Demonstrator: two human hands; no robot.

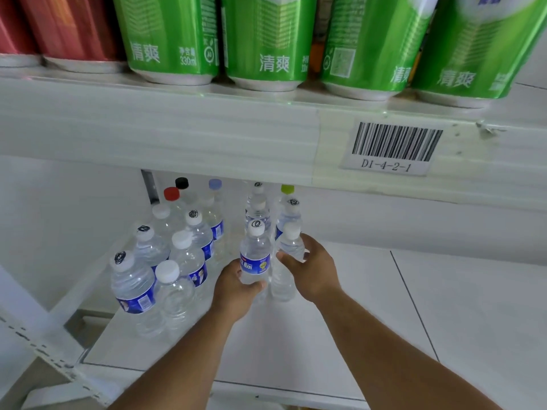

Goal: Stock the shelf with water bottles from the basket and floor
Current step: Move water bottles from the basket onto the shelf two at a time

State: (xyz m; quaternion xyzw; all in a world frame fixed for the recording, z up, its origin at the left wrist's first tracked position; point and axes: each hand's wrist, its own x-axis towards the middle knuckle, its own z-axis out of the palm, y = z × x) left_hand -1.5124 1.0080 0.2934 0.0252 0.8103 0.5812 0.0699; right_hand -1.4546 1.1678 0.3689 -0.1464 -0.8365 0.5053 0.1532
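On the white lower shelf (370,306) stand several clear water bottles with white caps. My left hand (233,288) grips a blue-labelled bottle (255,255) at the front of the middle row, upright on the shelf. Right beside it, my right hand (313,270) holds an unlabelled clear bottle (288,247), fingers wrapped round its upper body. More bottles stand in rows behind both. At the left, another group of bottles (165,270) fills the shelf corner. No basket or floor shows.
The upper shelf's front edge (177,131) hangs close overhead, with a barcode tag (390,147). Green cans (266,39) and red cans (68,28) stand on it. A perforated upright post (44,344) runs at the lower left. Bare white shelf board lies right of my hands.
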